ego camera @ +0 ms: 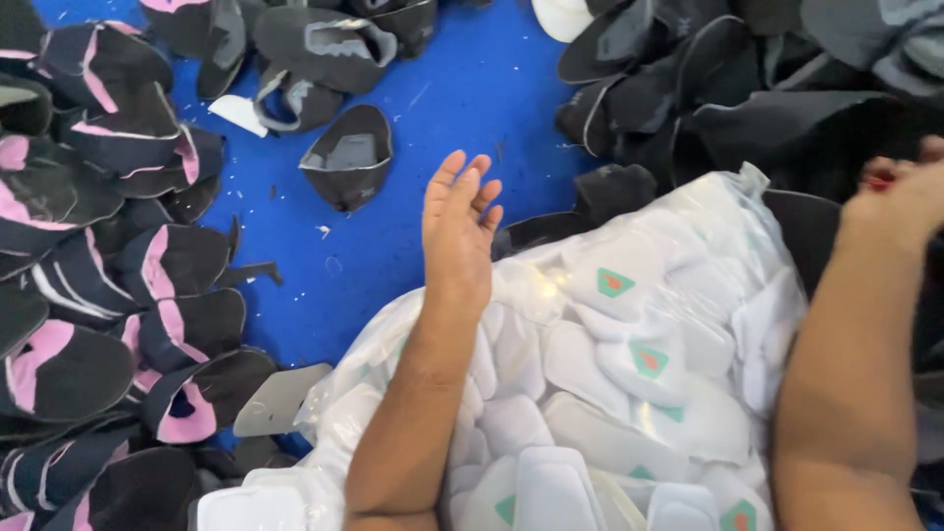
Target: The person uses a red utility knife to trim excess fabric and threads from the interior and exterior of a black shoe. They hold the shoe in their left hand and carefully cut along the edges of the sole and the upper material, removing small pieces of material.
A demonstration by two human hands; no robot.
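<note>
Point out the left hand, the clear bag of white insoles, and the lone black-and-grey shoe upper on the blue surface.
left hand (458, 228), head view, on the back of the hand.
clear bag of white insoles (629, 354), head view, on its upper face.
black-and-grey shoe upper (349, 157), head view, on its grey lining.

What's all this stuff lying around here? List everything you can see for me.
Clear plastic bag: one, transparent, centre and lower right, under both forearms.
Insoles: many, white, some with small green patches, packed in the bag.
Pink-lined shoe uppers: many, black with pink, piled along the left edge.
Grey-lined shoe uppers: several, black with grey, top centre; one lies alone on the blue.
Dark shoe uppers: a large pile, black, top right.
Blue surface: one, bright blue, beneath everything.
Left hand: open, fingers spread, empty, above the bag's edge.
Right hand: at the right edge, partly cut off; grip unclear.
</note>
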